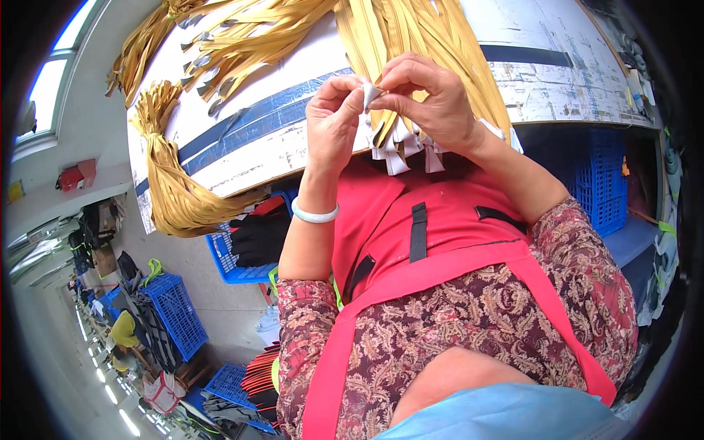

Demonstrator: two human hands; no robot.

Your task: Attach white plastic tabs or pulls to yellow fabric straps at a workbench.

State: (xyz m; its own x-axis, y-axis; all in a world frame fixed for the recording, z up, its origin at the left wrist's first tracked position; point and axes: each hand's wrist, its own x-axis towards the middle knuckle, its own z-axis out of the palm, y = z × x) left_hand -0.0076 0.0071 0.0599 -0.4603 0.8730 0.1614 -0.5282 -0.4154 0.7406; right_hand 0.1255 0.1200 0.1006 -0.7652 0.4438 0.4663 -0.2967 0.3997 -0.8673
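A small whitish tab (371, 95) is up above the table's (532, 88) near edge, pinched by the left hand (334, 121) and right hand (438, 99), brought close together. Behind and below them I see long golden-yellow strips (458, 55); off left, a tied yellow bundle (170, 180) droops over the edge, above a blue crate (253, 276).

Scuffed table (535, 92), matt yellow cloth strips (440, 44) on it, blue plastic crate (603, 183) under it, red cloth apron (458, 220) before it
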